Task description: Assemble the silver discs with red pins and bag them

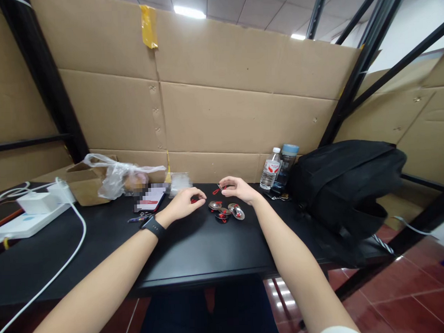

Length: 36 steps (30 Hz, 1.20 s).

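At frame centre, the right hand pinches a small red-and-silver piece, its long axis slanting up-right. The left hand curls around a red bit beside the metal discs.

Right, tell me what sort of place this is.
Probably a makeshift work station in a warehouse or workshop: a black table walled by cardboard sheets fixed to black metal racking, with a power strip at one end.
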Motion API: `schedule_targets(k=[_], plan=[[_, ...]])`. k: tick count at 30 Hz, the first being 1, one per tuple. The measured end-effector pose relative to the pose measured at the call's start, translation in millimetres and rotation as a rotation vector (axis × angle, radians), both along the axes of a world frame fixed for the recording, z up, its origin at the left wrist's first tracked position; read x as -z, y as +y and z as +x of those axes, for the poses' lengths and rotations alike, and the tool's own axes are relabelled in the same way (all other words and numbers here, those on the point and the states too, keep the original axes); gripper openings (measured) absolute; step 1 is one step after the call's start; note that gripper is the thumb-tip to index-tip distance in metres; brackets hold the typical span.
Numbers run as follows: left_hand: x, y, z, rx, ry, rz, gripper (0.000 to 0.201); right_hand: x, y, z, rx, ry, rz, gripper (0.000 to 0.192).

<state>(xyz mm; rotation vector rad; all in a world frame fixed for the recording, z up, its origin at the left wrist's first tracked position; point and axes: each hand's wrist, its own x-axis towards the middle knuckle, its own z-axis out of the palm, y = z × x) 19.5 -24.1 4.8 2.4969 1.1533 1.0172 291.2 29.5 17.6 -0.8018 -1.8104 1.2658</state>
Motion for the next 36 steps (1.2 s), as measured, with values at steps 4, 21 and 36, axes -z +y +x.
schedule_targets(k=[4, 21, 36], plan=[[6.5, -1.3, 12.3, 0.023, -0.15, 0.026, 0.027, 1.3, -13.6, -31.1, -0.024, 0.312, -0.162, 0.048], [10.4, -2.5, 19.7, -0.087, -0.28, 0.229, 0.034, -1.5, -26.5, -44.5, -0.203, 0.485, -0.334, 0.051], [11.8, -1.0, 20.0, -0.104, -0.256, 0.251, 0.039, -0.1, -30.4, -48.0, -0.201, 0.395, -0.351, 0.052]])
